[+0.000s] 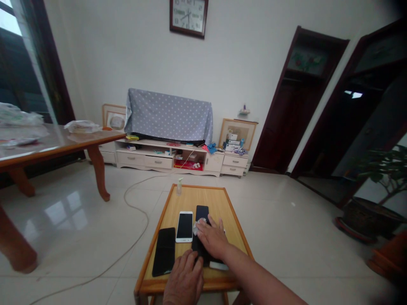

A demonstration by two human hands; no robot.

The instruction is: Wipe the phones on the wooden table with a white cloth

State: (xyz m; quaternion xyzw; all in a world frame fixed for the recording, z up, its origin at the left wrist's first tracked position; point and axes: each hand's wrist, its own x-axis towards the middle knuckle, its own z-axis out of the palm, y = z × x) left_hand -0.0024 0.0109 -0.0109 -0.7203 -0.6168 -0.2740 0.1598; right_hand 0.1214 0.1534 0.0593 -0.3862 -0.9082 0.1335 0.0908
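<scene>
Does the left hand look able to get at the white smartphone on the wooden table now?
Probably yes: the left hand lies just below the white smartphone, and nothing stands between them; the right hand is beside it, not over it.

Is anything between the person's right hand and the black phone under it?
Yes, but only a small crumpled cloth, held under the right hand against the black phone. Nothing else visible lies between them. The left hand rests lower down on the same phone.
</scene>
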